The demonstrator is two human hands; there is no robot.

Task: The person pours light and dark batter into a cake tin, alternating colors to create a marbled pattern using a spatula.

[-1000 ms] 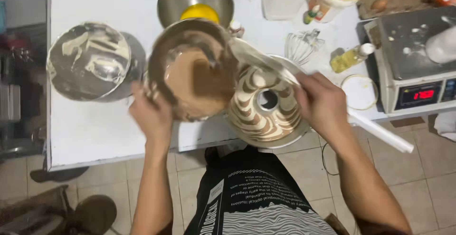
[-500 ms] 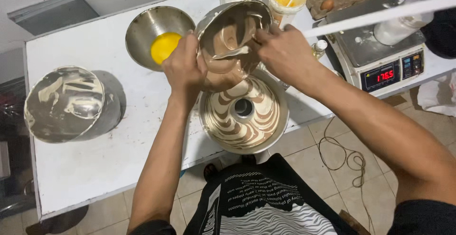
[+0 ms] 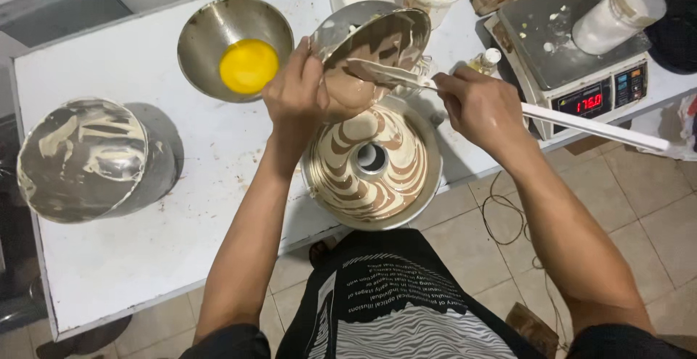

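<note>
Grip: left hand point(image 3: 298, 98) clamps tilted batter bowl point(image 3: 374, 43) by its rim; right hand point(image 3: 483, 108) closed around spatula point(image 3: 406, 77).
Bowl position: over marbled ring pan point(image 3: 372, 166), which overhangs table point(image 3: 145, 250) edge.
Risk: heavy scrape may smear swirls (or drip past rim).

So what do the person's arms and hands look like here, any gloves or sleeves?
No gloves: the left hand and right hand are bare, with no rings, watch or bands showing. Both forearms are uncovered; dark short sleeves start near the upper arms.
</note>
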